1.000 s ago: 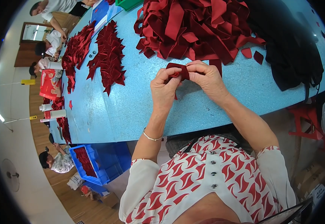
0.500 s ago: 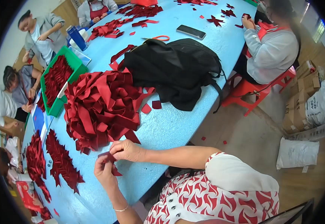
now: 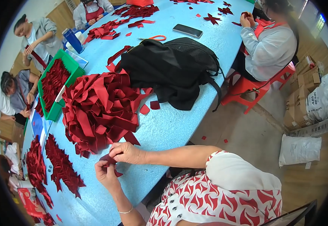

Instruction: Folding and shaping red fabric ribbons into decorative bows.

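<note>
Both my hands are over the near edge of the table, pinching one dark red ribbon piece (image 3: 108, 159) between them. My left hand (image 3: 107, 174) has its fingertips closed on the lower part, and a short tail of ribbon hangs beside them. From the right, my right hand (image 3: 130, 153) grips the upper end between thumb and fingers. The exact fold between the fingertips is hidden. Just beyond my hands lies a large heap of loose red ribbon strips (image 3: 99, 109). Left of them rest two piles of pointed ribbon pieces, one of them a long pile (image 3: 62, 164).
A green basket (image 3: 74, 67) of red ribbon pieces stands beyond the heap. Right of it lie a black bag (image 3: 164, 66), orange-handled scissors (image 3: 158, 37) and a phone (image 3: 187, 31). A blue bottle (image 3: 72, 40) stands farther back. Co-workers surround the blue table (image 3: 171, 130).
My hands keep hold of the ribbon with only a slight shift of the fingers. The view has turned a little. At the far left, a standing co-worker's hand has risen, with a red strip now showing.
</note>
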A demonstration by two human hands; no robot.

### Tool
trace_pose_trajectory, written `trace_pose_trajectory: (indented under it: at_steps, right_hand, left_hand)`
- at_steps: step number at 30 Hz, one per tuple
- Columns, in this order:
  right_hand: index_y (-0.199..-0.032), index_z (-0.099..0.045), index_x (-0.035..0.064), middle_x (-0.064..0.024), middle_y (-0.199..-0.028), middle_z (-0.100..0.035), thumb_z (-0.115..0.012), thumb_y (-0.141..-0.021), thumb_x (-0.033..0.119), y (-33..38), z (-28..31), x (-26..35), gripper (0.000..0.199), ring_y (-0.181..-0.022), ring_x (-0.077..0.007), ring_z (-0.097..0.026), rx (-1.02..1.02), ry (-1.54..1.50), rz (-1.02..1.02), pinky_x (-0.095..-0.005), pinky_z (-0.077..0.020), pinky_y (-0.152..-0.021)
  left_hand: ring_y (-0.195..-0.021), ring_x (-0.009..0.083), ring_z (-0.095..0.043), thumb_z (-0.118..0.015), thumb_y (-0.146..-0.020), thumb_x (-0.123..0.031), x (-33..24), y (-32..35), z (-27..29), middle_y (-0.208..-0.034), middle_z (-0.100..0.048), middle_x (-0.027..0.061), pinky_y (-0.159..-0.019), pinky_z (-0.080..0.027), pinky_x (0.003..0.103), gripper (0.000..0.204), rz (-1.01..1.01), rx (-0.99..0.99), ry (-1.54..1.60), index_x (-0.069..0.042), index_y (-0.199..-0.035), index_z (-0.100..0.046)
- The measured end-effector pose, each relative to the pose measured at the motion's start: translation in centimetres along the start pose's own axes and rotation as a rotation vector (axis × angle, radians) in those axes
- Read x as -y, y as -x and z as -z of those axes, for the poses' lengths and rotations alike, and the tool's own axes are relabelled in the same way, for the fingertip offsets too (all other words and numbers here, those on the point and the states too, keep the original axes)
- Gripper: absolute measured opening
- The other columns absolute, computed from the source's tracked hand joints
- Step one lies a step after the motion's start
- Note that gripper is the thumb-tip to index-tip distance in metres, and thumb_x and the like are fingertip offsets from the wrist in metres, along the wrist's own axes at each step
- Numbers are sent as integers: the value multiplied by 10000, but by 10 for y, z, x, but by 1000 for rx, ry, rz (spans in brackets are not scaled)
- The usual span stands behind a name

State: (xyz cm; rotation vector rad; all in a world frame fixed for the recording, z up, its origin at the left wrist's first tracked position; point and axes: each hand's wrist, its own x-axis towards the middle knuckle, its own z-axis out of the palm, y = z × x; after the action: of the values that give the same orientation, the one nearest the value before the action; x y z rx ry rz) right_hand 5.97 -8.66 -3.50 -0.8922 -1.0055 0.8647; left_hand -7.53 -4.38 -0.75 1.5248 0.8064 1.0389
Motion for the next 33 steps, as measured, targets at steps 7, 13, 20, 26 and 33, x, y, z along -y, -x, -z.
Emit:
trace_pose_trajectory:
  at_steps: [7,13,20,26,33]
  right_hand:
    - [-800,-619,-11,-94,-808,-571,-576,-676,46,11,-15,0,144,-775,-196,-558,-78,87,7,-284,-443,-704]
    - [-849,-582,2,-28,-818,-537,-535,-755,-26,2,5,-5,109,-747,-96,-505,-84,248,43,-235,-429,-671]
    - [-917,-572,2,-32,-982,-539,-514,-819,-1,-6,2,-3,114,-890,-113,-517,88,-147,-74,-243,-400,-819]
    - [-986,-560,16,-68,-1020,-563,-555,-819,46,-1,-3,2,169,-940,-160,-548,98,-407,-186,-288,-440,-841]
    - [-1032,-554,20,-102,-1015,-597,-605,-799,93,5,6,0,249,-893,-182,-587,124,-698,-473,-297,-474,-816]
  left_hand:
    - [-665,93,-540,-539,-777,54,-10,14,15,-781,-567,40,-574,-442,186,89,60,62,-105,-3,-845,-546]
    - [-615,70,-521,-533,-802,-63,-21,-1,-2,-809,-602,36,-476,-397,182,184,103,66,-156,-6,-970,-584]
    - [-752,110,-582,-483,-857,-77,-36,-7,20,-873,-613,80,-638,-474,223,264,420,31,552,0,-1110,-473]
    - [-790,181,-626,-515,-830,-55,-32,15,16,-899,-598,88,-684,-512,258,275,432,71,531,26,-1089,-470]
    - [-787,131,-609,-570,-773,19,-37,34,-6,-937,-576,72,-681,-491,231,314,204,-48,267,11,-1072,-475]
